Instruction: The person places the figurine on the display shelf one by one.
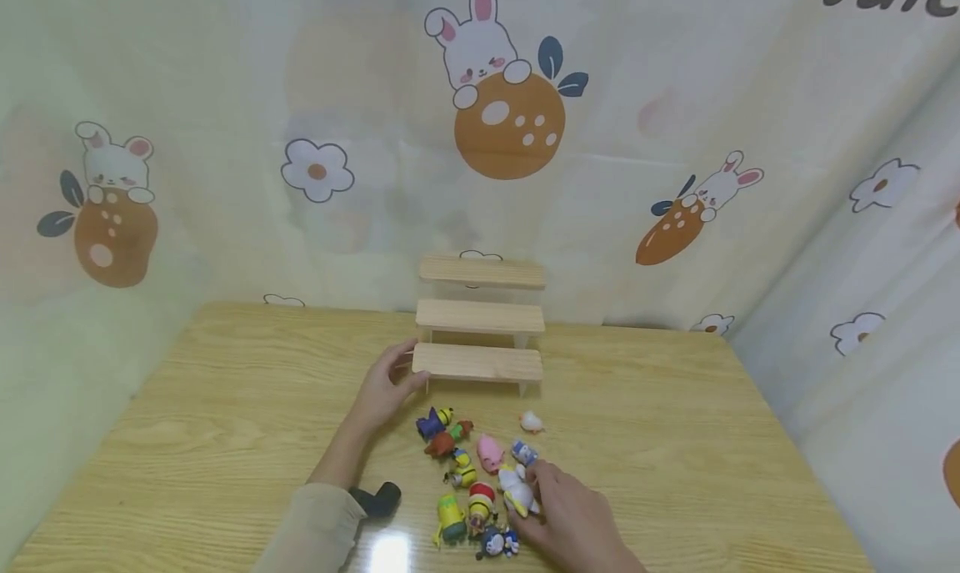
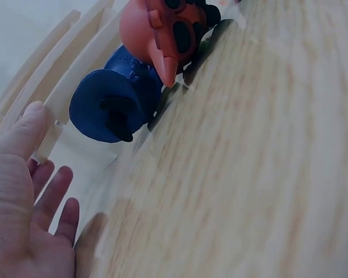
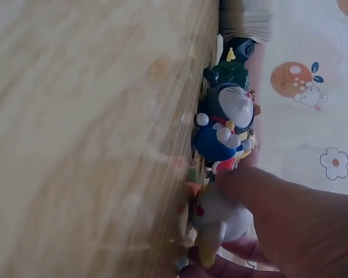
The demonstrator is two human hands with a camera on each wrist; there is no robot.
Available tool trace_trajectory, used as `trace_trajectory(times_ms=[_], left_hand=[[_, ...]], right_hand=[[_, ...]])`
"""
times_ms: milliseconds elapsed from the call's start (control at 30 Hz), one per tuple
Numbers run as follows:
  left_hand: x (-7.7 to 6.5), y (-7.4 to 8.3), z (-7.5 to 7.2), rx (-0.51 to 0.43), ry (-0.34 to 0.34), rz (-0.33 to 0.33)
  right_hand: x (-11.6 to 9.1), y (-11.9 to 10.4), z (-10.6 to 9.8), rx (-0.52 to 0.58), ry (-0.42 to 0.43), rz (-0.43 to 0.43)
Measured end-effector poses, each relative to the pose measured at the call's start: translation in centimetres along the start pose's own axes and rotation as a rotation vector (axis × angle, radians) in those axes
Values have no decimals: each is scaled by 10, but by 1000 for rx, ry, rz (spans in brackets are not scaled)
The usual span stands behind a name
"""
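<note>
My left hand (image 1: 384, 394) is at the left end of a three-step wooden display stand (image 1: 477, 362). Its thumb touches the front corner of the lowest step; in the left wrist view, the other fingers spread loosely beside the stand. My right hand (image 1: 572, 515) grips a white toy figure with yellow parts (image 1: 516, 490), thumb on one side and fingers on the other, low at the table. Around it lie a pink pig figure (image 1: 490, 454), a small blue-and-white figure (image 1: 523, 452), a yellow figure with a red top (image 1: 482, 502) and a dark-blue cat figure (image 3: 217, 136).
More figures lie left of these: a dark-blue one (image 1: 431, 424), a reddish-brown one (image 1: 441, 444), and yellow ones (image 1: 451, 519). A small white figure (image 1: 531, 422) lies before the stand. A black curved object (image 1: 381, 500) is beside my left sleeve. A printed curtain (image 1: 360, 248) hangs behind the table.
</note>
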State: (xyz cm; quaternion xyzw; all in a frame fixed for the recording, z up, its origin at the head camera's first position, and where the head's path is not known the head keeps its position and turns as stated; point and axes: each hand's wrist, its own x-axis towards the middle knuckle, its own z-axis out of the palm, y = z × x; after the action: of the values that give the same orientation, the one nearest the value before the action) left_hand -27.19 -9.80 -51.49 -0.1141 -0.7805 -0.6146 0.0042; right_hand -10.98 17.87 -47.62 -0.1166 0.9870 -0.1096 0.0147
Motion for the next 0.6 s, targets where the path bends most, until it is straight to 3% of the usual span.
trace_trajectory(times_ms=[233,500,600], left_hand=[[-2,-4,0,45,11,-16],[-1,-5,0,48,7,-8],[1,-4,0,39,5,-4]], right_hand=[[0,2,3,25,42,-15],[8,10,-6,299,-13,84],[13,15,-10,364,-4,85]])
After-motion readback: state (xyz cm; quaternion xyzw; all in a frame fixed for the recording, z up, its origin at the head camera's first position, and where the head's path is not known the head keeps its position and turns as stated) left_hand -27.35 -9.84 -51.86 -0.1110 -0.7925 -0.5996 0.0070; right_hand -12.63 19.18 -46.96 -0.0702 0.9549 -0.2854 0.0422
